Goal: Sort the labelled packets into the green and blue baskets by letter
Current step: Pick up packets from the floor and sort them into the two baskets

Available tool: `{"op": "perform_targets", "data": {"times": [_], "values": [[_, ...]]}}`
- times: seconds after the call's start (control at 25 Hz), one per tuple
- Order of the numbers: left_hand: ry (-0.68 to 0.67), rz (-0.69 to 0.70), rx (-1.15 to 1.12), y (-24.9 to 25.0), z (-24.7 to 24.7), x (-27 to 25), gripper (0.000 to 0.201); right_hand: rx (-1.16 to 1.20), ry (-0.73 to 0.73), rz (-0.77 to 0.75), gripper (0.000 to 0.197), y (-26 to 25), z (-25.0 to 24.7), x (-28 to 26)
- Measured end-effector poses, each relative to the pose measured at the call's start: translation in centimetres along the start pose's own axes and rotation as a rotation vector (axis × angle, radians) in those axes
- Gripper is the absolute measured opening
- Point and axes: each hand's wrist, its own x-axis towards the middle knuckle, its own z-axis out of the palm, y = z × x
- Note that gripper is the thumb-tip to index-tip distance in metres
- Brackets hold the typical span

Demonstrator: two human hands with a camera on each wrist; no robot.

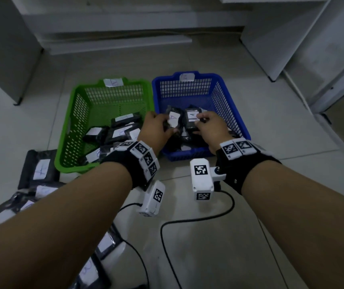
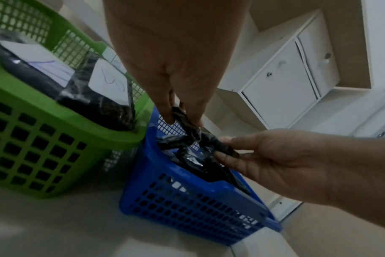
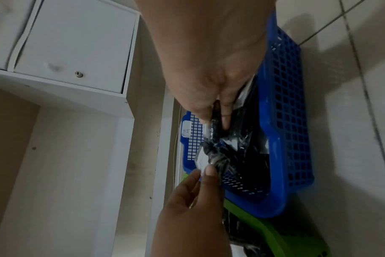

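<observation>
While both of your hands work over the blue basket (image 1: 237,113), the sort looks partly done, as I judge it; your left hand (image 1: 156,130) pinches the crinkled edge of a black packet with a white label (image 1: 174,119), and your right hand (image 1: 210,128) pinches the edge of a second black packet (image 1: 192,119) just beside it, both held just above the packets already lying in that basket; neither is let go yet.

The green basket (image 1: 71,130), touching the blue one on its left, already holds several black packets (image 1: 117,132); more unsorted packets (image 1: 40,170) lie on the floor at the near left, well apart from the baskets, so a good share of the work is left.

As for writing, the label on your right packet reads "A"; the one on your left packet shows a hand-drawn mark that looks like an "A" as well; the tag on the far rim of the blue basket (image 3: 185,130) reads "A" in the right wrist view; the tag on the green basket's far rim (image 1: 112,82) is too faint to read; a label inside the green basket shows blue curved strokes, possibly a "B", though I cannot tell.
</observation>
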Motion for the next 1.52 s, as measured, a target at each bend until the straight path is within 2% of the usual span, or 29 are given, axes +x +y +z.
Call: {"op": "perform_targets", "data": {"times": [0.12,0.28,0.48,0.56,0.72,0.8,0.88,1.0,1.08,1.2,1.28,1.4,1.52], "values": [[-0.027,0.07,0.167,0.0,0.1,1.4,0.044,-0.184,-0.005,-0.085,0.033,-0.2,-0.1,0.4],[-0.124,0.127,0.255,-0.1,-0.6,1.1,0.044,-0.388,0.003,-0.279,0.039,0.5,-0.4,-1.4],[-0.055,0.28,0.08,-2.9,-4.3,-5.7,0.024,-0.282,0.041,-0.368,0.032,1.6,1.1,-9.0],[-0.044,0.292,0.054,-5.4,-5.8,-10.2,0.019,-0.267,-0.045,-0.373,0.029,2.5,3.2,-12.8],[-0.076,0.079,0.108,-12.1,-8.5,-19.4,0.02,-0.358,-0.422,-0.326,0.029,4.0,8.7,-19.3],[-0.108,-0.051,0.21,-15.3,-9.4,-23.0,0.027,-0.496,-0.623,-0.294,0.038,4.3,11.2,-21.3],[-0.139,-0.206,0.322,-17.6,-10.1,-26.1,0.039,-0.645,-0.727,-0.236,0.056,4.6,13.6,-22.7],[-0.124,-0.255,0.374,-19.9,-10.2,-28.3,0.057,-0.751,-0.668,-0.21,0.067,5.4,16.3,-24.1],[-0.11,-0.257,0.375,-20.5,-10.1,-27.8,0.064,-0.789,-0.603,-0.222,0.068,6.0,17.5,-24.3],[-0.093,-0.273,0.399,-21.0,-9.8,-25.9,0.075,-0.823,-0.569,-0.18,0.057,6.2,18.4,-23.6],[-0.132,-0.287,0.402,-21.2,-9.3,-24.8,0.088,-0.779,-0.597,-0.119,0.045,5.6,18.4,-22.9],[-0.202,-0.297,0.434,-21.5,-8.6,-23.6,0.102,-0.547,-0.649,-0.022,0.024,4.3,17.7,-22.1],[-0.219,-0.313,0.459,-21.5,-8.2,-23.2,0.11,-0.319,-0.616,0.092,0.017,3.3,16.9,-21.4]]}}
